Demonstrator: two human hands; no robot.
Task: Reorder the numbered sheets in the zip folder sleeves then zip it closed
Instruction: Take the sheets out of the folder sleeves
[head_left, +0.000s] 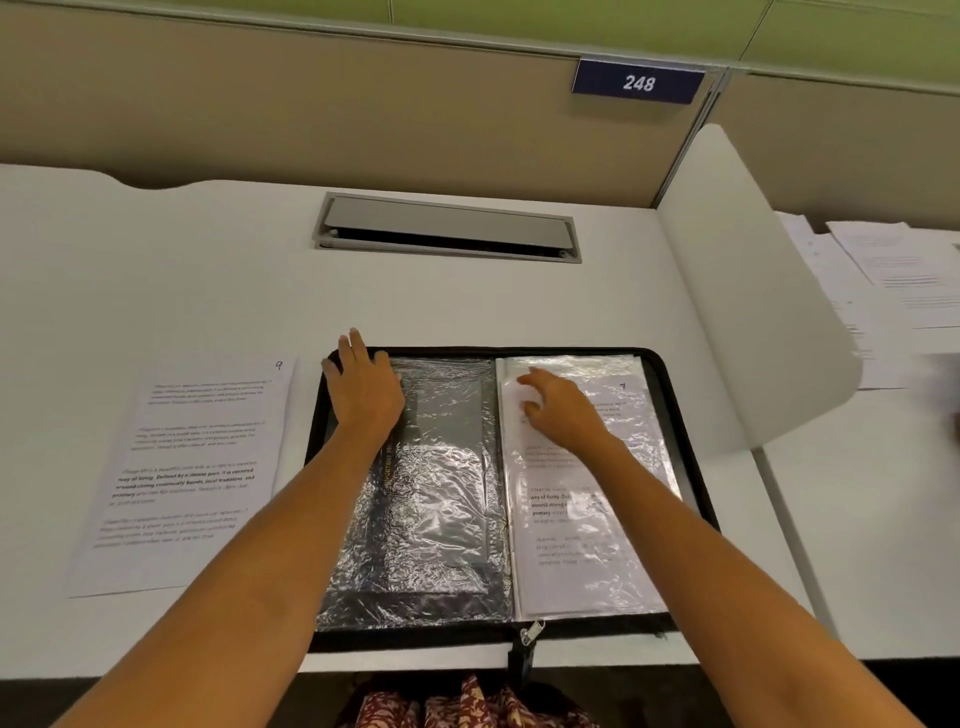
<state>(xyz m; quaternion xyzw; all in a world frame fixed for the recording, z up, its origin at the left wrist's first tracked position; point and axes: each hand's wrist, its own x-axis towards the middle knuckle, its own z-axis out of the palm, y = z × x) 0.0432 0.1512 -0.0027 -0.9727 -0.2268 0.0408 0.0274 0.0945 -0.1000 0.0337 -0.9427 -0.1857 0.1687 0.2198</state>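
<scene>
The open zip folder (678, 415) is laid on the desk (467, 301), pinned at its left corner by the straight-fingered left hand (363, 387). The right hand (561, 410) is curled over the thin, slippery sleeve (623, 577); whether anything is pinched cannot be told. Its limp sheet (566, 519) is likely best drawn by the top edge

White flat-topped desk (208, 291): a grey rectangular cable hatch (447, 228) is set into it at the back. A black fabric zip folder (467, 352) is laid open at the front edge. A white printed paper sheet (192, 467), marked 9, is laid just left of the folder.
</scene>
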